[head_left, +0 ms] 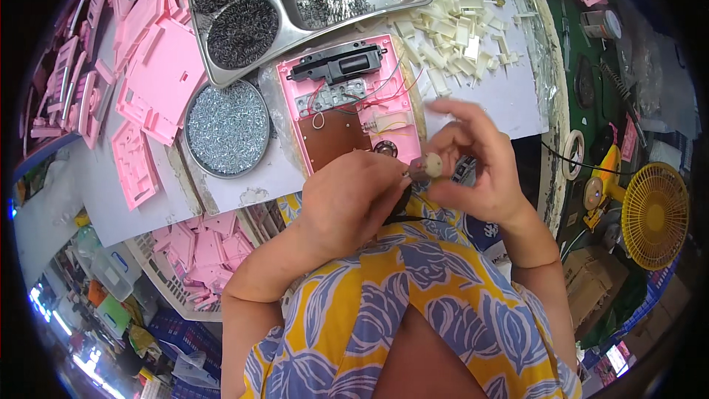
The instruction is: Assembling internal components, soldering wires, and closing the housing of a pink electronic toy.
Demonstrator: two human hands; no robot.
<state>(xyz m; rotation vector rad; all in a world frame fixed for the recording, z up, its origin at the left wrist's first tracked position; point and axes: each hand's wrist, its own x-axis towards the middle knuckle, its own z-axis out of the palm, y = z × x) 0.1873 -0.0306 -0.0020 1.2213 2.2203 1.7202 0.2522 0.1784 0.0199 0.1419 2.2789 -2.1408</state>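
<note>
In front of my chest, my left hand (354, 193) is closed, its fingertips pinching the end of a small brownish piece with a pale round end (428, 166). My right hand (484, 166) is beside it, thumb and fingers apart and curved around the pale end; whether they touch it I cannot tell. A dark grey part (465, 168) shows in the gap of my right hand, either in it or beyond it. Just past my hands lies an open pink plastic housing (292, 92), holding a black mechanism (336, 64), a brown board (334, 137), thin wires and a round black part (385, 148).
A steel tray (284, 43) of dark springs stands beyond the housing. Left of it are a round dish (227, 129) of small screws and pink panels (162, 74). White plastic pieces (461, 26) are heaped right. A basket (166, 281) and yellow fan (654, 207) flank me.
</note>
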